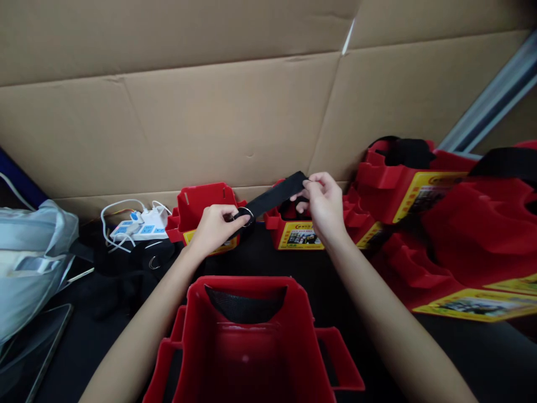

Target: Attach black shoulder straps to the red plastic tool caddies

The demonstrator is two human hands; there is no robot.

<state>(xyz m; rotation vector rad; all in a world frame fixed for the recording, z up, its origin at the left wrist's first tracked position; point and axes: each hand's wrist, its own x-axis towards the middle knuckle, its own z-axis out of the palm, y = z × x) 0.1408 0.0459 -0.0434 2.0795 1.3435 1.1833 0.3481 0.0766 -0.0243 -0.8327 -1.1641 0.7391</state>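
Stretched between my hands is a black webbing strap (274, 196), rising toward the right. My left hand (213, 226) pinches its lower end at a metal ring (244, 215). The strap's upper end is pinched by the fingertips of my right hand (323, 204). Below and nearer to me stands a red plastic box (251, 284), its top open toward me. A slot in its far wall shows dark mesh or webbing (247, 305), and a loop-shaped bracket (339, 358) sticks out on its right side.
Behind my hands stand smaller red boxes (205, 198) with yellow labels. More red boxes (381, 190) crowd the right. At left are a white power strip (140, 226), a pale bag (29, 263), a dark flat device (33, 347) and black straps. A cardboard wall (235, 123) rises behind.
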